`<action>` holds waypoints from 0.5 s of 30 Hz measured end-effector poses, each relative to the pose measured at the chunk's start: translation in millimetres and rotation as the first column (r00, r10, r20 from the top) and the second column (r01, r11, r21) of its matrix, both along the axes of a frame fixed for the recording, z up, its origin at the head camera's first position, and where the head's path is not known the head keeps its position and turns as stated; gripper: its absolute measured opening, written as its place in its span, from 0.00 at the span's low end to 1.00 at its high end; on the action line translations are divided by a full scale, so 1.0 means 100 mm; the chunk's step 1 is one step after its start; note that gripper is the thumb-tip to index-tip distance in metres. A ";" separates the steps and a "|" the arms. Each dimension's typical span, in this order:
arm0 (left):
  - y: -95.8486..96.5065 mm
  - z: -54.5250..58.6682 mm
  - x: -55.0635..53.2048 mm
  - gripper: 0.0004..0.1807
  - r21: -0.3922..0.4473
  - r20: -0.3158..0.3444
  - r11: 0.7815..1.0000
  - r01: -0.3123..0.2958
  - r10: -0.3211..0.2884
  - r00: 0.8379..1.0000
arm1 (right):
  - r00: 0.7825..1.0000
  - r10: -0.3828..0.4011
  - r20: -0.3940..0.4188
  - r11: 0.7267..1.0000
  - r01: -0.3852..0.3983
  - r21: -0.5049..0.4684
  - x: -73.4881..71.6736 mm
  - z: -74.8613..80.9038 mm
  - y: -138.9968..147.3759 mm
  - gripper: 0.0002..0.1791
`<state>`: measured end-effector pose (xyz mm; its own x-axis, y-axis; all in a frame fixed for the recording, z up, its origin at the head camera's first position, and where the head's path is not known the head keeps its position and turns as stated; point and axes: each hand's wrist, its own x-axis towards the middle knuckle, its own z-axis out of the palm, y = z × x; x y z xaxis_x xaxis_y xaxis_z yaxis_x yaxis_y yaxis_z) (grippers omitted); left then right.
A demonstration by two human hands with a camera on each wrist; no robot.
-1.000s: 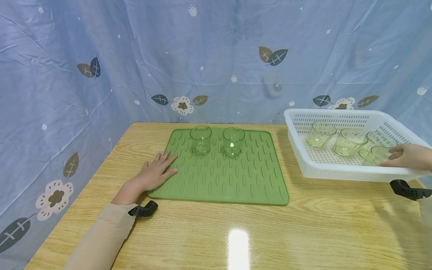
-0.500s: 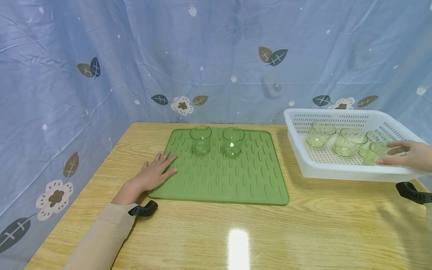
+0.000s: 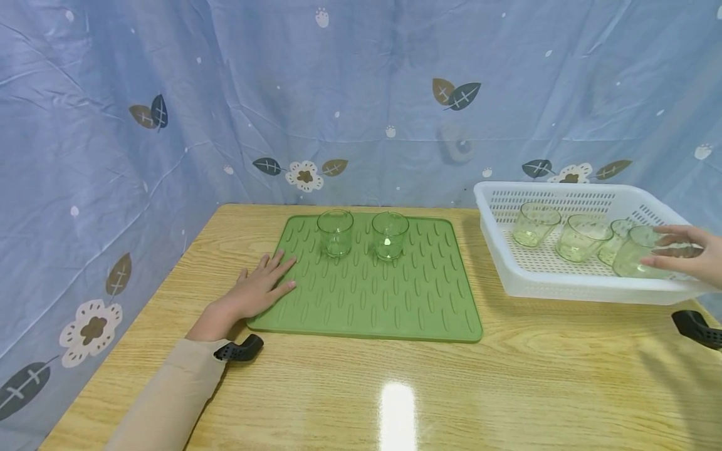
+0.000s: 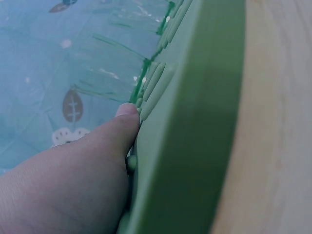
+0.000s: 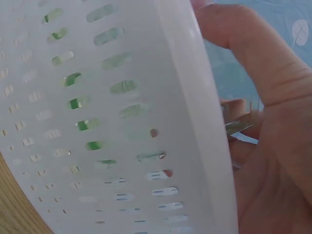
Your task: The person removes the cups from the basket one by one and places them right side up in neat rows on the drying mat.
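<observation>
Green glass (image 3: 630, 254) at frame right, held by the right hand (image 3: 696, 252) with curled fingers, seems mid-pickup, likely calling for a lift from the basket (image 3: 564, 285); left hand (image 3: 252, 295), fingers spread wide

L hand (image 3: 255, 295) lies flat, palm down, fingers spread; R hand (image 3: 689, 254) w/ fingers bent, thumb opp.

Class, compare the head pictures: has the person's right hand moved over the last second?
Yes: the right hand has shifted slightly up and rightward in the picture, judged against the basket.
</observation>
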<state>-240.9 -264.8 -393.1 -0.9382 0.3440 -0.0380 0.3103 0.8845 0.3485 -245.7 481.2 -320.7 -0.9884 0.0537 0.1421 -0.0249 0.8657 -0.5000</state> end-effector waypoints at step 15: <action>-0.01 0.00 0.00 0.39 0.001 0.004 1.000 -0.002 0.002 1.000 | 0.997 0.056 -0.058 0.993 -0.061 -0.101 0.00 -0.01 -0.08 0.46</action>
